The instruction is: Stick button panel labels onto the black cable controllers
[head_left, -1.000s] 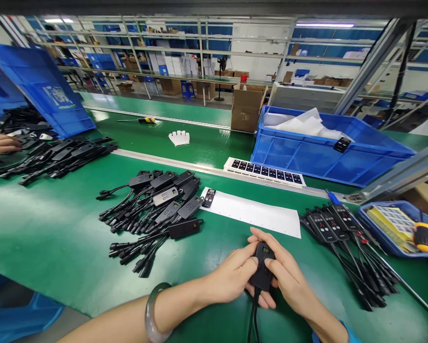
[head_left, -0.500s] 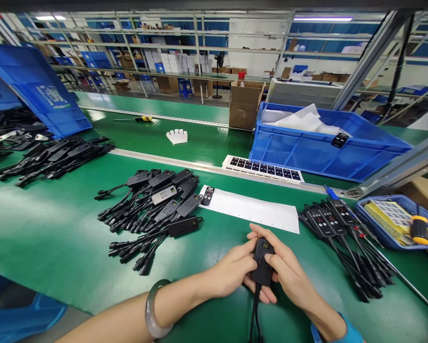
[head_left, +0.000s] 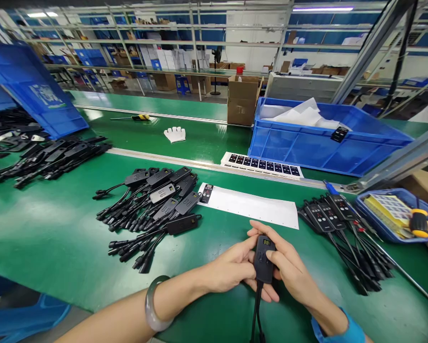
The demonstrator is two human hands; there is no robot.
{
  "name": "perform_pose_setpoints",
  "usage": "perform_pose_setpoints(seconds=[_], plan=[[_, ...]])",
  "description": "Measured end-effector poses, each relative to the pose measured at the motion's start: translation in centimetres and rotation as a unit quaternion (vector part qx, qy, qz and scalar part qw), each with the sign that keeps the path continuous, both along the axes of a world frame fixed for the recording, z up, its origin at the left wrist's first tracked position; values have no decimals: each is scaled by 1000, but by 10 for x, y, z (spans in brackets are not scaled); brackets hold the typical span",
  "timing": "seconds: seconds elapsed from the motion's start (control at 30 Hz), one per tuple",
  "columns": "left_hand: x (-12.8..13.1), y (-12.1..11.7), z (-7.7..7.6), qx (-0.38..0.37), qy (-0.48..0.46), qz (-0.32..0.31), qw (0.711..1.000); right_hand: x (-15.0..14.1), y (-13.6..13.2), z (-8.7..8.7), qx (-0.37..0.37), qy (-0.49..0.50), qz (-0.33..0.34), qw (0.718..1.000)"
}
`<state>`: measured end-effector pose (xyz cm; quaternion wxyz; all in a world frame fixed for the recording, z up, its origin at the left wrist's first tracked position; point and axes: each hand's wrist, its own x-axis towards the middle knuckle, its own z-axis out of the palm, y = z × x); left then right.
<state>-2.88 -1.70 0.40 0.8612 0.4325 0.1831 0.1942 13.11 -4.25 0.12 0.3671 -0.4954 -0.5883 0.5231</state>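
Observation:
Between both hands I hold a black controller box (head_left: pixel 263 262) with a small digit display at its top and two cables hanging below. My left hand (head_left: pixel 235 267) grips it from the left, fingers passing underneath. My right hand (head_left: pixel 289 267) closes on its right side, with the thumb on the front face. Just beyond lies a white label sheet (head_left: pixel 249 205) with one black label (head_left: pixel 207 193) at its left end. A pile of similar controllers (head_left: pixel 164 193) is to the left; several with labelled faces (head_left: pixel 319 216) lie to the right.
A second label strip (head_left: pixel 262 164) rests before a blue crate (head_left: pixel 328 138) of white paper. A white glove (head_left: pixel 175 134) and a screwdriver (head_left: pixel 138 117) lie farther back. At right stands a blue tray (head_left: pixel 389 228); at left, a tilted blue crate (head_left: pixel 35 90) beside more controllers (head_left: pixel 62 155).
My left thumb has slid lower off the controller's front face. Both hands keep hold of the controller. The other person's hand at the far left has gone out of view.

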Motion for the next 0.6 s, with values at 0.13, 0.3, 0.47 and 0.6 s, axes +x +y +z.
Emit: perform_pose_setpoints(seconds=[0.13,0.3,0.47,0.6], plan=[[0,0,0,0,2,0,1000,0,-1,0,-3,1,-1,1000],[-1,0,0,-3,-10,-9,1000,1,-3,0,-3,15,1,1000],[-2,-1,0,-10,-13,8,1000,1,0,-2,34,23,2,999],[-3,-5,-3,12,36,29,999,-3,4,-9,101,6,-7,995]])
